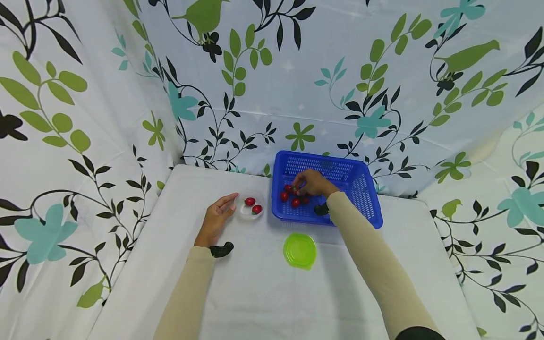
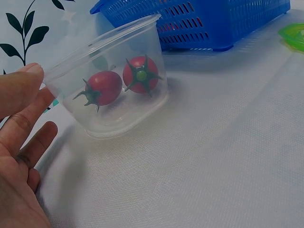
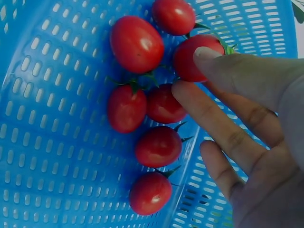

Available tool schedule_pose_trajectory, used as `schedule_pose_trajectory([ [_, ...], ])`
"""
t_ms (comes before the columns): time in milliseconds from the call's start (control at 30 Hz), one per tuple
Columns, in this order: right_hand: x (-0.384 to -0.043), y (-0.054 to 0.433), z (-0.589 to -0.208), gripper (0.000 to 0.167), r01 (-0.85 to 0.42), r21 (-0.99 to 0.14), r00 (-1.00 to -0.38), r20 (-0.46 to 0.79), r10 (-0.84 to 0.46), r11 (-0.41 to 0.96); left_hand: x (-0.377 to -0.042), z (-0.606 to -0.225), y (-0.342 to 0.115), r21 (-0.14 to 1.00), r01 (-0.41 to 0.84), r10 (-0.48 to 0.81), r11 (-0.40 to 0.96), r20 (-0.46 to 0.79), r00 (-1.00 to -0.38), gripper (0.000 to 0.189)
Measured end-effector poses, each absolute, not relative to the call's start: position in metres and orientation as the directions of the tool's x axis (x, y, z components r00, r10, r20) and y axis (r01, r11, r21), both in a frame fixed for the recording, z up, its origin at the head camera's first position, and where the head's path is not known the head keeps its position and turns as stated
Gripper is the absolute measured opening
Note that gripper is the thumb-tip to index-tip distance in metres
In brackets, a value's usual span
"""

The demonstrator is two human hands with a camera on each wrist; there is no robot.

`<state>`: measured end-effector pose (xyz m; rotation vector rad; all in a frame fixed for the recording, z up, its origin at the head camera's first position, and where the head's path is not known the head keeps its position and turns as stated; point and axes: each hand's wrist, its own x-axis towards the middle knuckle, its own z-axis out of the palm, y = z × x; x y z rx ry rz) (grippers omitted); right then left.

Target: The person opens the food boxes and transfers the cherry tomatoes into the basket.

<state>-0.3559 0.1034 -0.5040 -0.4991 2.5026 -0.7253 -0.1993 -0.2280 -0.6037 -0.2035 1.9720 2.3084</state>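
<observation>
In the head view, my left hand (image 1: 216, 219) is at the left side of a small clear plastic container (image 1: 244, 213). Its thumb and fingertips touch or nearly touch the rim, as the left wrist view shows. Two red cherry tomatoes (image 2: 103, 88) with green stems lie inside the container. My right hand (image 1: 313, 183) reaches into a blue plastic basket (image 1: 369, 200). Between thumb and fingers it pinches a cherry tomato (image 3: 186, 64). Several other cherry tomatoes (image 3: 127, 108) lie close by on the basket's slotted bottom.
A bright green lid (image 1: 300, 250) lies on the white-covered table (image 1: 255, 283), in front of the basket. Patterned cloth (image 1: 293, 75) with leaves and birds hangs behind and at both sides. The basket stands at the table's back, right of the container.
</observation>
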Motion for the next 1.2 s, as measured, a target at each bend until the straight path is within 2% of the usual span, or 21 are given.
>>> schedule_pose_trajectory([
  [433,-0.355,0.096,-0.509,0.022,-0.244,-0.505,-0.843,-0.311,-0.438,0.828,-0.199,-0.603,-0.228,0.971,-0.171,-0.012,-0.168,-0.175,-0.984,0.045],
  [833,-0.354,0.091,-0.514,0.022,-0.193,-0.494,-0.859,-0.333,-0.389,0.848,-0.2,-0.603,-0.228,0.969,-0.184,-0.014,-0.166,-0.189,-0.982,0.045],
  [1200,-0.353,0.09,-0.511,0.022,-0.184,-0.493,-0.849,-0.355,-0.39,0.85,-0.2,-0.604,-0.227,0.972,-0.172,-0.029,-0.158,-0.178,-0.984,0.045],
])
